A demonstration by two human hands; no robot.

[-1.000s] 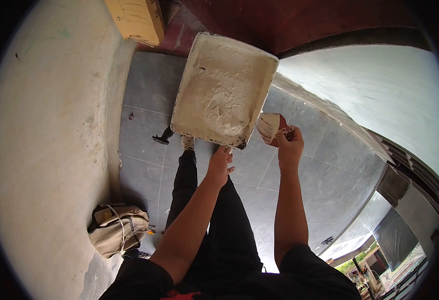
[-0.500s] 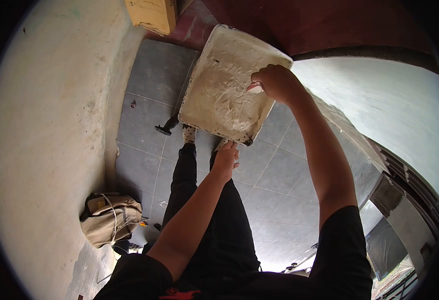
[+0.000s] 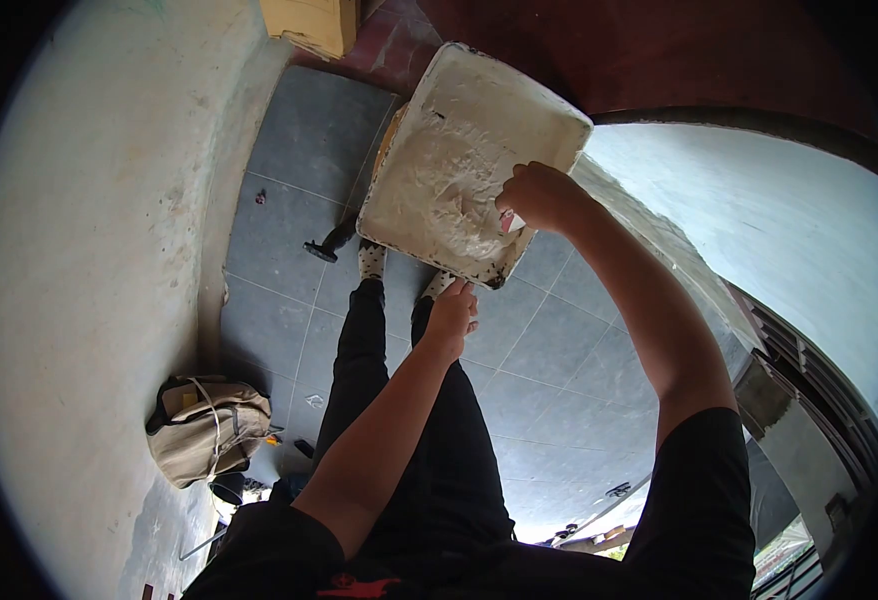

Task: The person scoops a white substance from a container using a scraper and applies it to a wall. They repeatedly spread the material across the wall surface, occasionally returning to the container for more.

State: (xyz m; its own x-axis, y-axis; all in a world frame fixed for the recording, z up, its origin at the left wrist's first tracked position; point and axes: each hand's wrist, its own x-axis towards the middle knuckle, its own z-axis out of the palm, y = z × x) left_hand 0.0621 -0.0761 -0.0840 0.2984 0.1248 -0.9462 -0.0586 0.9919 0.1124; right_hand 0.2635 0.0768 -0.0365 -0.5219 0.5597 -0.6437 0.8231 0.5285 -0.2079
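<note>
A shallow rectangular tray (image 3: 514,75) with dark, chipped edges holds a pale, wet-looking paste (image 3: 449,180), lumpy in the middle. My right hand (image 3: 539,195) is closed around a small red and white tool (image 3: 510,220) over the right side of the tray. The tool's lower end is close to the paste; whether it touches cannot be made out. At the tray's near edge, by its dark corner, is my left hand (image 3: 452,318), its fingertips against or just under the rim. Its fingers are bent, and nothing else shows in it.
Grey floor tiles (image 3: 279,240) lie under my feet. A black object (image 3: 321,252) stands left of the tray. A brown backpack (image 3: 204,425) leans by the left wall (image 3: 109,250). A cardboard box (image 3: 314,22) is at the top, and a pale wall (image 3: 759,190) is on the right.
My right hand has moved down, nearer the tray's near right side, with the tool tilted differently. My left hand stays at the near edge. The view has shifted slightly.
</note>
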